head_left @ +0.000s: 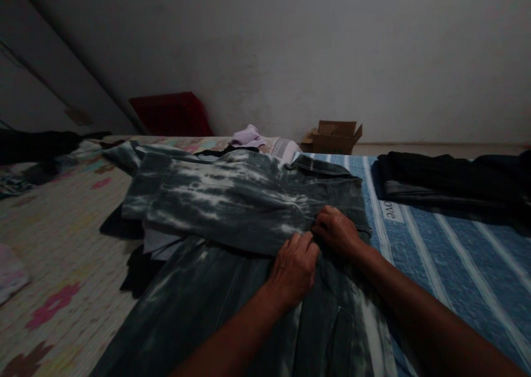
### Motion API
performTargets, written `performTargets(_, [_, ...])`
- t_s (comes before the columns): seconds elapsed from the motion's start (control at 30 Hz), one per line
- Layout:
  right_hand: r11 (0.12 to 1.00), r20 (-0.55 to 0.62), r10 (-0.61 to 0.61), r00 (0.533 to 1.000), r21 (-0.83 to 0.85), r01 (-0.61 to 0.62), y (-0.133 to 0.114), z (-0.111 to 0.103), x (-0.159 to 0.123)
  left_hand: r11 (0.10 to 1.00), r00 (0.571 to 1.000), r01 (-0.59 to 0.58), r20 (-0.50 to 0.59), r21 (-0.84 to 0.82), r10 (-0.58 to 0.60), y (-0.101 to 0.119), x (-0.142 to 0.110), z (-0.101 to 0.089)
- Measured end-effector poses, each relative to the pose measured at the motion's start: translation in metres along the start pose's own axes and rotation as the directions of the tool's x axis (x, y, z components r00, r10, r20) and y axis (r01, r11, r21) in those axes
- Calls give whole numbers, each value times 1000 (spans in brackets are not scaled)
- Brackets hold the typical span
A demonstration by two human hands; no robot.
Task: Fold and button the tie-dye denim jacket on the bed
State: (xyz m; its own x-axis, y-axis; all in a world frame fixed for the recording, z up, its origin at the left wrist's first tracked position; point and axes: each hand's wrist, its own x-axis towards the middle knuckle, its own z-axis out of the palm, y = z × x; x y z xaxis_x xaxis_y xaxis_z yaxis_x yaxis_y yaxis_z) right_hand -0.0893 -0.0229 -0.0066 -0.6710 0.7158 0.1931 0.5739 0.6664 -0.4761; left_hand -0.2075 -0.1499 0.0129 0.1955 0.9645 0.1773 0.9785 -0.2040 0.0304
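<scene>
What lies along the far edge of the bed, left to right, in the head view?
Red cushion → lilac cloth → cardboard box → dark folded clothes.

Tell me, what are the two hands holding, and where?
Both the left hand and right hand pinch the bleached jeans at a fold near the waistband.

from where you sit, the jeans lie on the bed; behind them the cardboard box, right of them the folded clothes.
</scene>
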Motion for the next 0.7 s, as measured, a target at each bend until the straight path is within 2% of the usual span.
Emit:
performTargets(0.23, [996, 19, -37, 999, 82, 35, 4, -2, -1, 999, 998, -41, -40, 5, 41, -1, -1, 5])
performTargets(0.7, [999, -16, -9, 1000, 40, 10, 2, 3, -1, 995, 994, -67, 97, 77, 59, 5, 0, -5])
